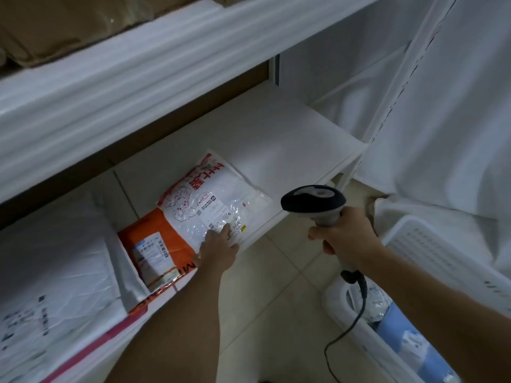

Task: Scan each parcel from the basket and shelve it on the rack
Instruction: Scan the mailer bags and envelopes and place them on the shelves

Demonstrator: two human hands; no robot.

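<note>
Head view: the left hand [221, 246] lies with straight fingers pressed flat on the near corner of a clear-and-red plastic parcel [213, 197], so its grip is released, not curled round anything. The parcel sits on the lower shelf [290, 139] of the white rack, its left edge overlapping an orange parcel [157, 239]. Its near right corner comes almost to the shelf's front lip. The right hand [345, 233] has its grip clenched round the handle of a black-headed scanner [313, 200], held just right of the parcel and off the shelf edge, cable [356, 308] trailing down toward the white basket [431, 244] at near right, where a blue parcel [409, 341] waits.

Risks, as I judge them: the slick film could slide off the lip once the pressing hand lifts, since it rests partly on the orange parcel's slope. The dangling cable could snag the basket rim and tug the scanner
</note>
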